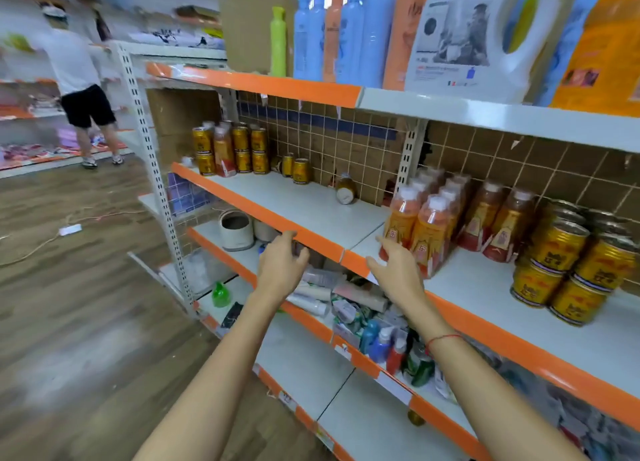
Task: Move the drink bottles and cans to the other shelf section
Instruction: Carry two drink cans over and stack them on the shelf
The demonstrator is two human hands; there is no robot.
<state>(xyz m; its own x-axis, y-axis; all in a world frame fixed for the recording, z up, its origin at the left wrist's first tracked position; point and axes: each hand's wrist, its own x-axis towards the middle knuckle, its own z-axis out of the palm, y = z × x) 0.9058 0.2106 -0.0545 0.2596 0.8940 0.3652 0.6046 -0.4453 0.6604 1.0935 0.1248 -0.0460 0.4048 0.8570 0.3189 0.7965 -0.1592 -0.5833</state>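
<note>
On the middle shelf's right section (485, 287) stand several orange drink bottles (427, 232) in a cluster and stacked gold cans (561, 270) further right. The left section (294, 200) holds stacked gold cans and one bottle (230, 148) at its far end, two more cans (294, 169) beside them, and one can lying on its side (345, 188). My left hand (282, 263) hovers with relaxed fingers at the shelf's orange front edge, holding nothing. My right hand (398, 270) reaches with spread fingers just in front of the nearest bottles, not gripping them.
The top shelf carries tall blue and orange bottles (349, 34) and a big white detergent jug (478, 34). The shelf below holds a white pot (235, 230), tubes and small bottles (381, 342). A person in a white shirt (79, 76) stands at far shelves across the wooden floor.
</note>
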